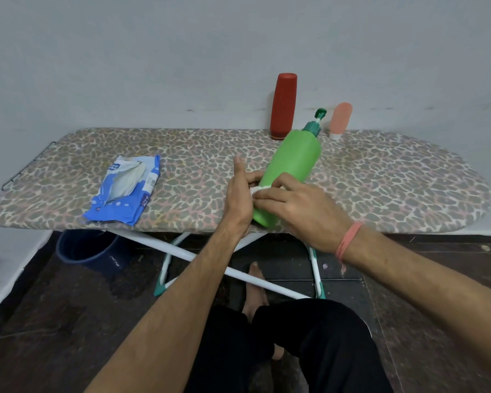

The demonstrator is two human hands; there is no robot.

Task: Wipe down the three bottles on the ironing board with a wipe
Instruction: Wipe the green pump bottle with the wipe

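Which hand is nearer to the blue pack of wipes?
The left hand. It is beside the green bottle, right of the pack of wipes; the right hand lies farther right, on the bottle.

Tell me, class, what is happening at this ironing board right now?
A person holds the green bottle tilted over the board. The left hand steadies its lower part, and the right hand presses a wipe against it. The red bottle and pink bottle stand at the back by the wall. An opened wipe pack lies to the left.
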